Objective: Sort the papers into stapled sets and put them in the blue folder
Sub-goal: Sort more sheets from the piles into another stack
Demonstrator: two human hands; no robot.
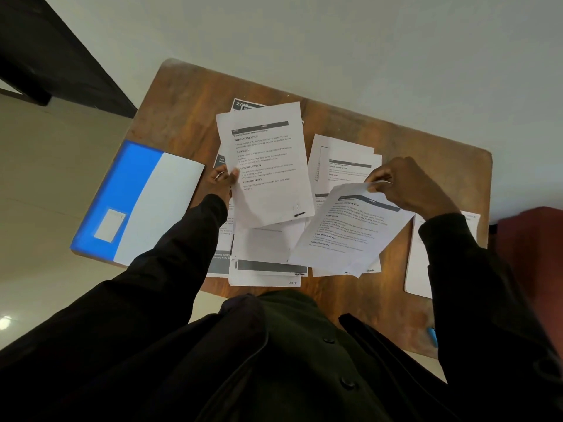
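Papers (264,271) lay scattered right of the blue folder (122,190). Left hand (221,184) pinched the upright sheet (268,166); right hand (408,187) pinched the tilted sheet (350,229).

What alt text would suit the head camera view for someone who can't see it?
The left hand pinches the farther printed page and the right hand the nearer page, above a wooden table strewn with loose papers. A blue folder lies at the table's left edge.
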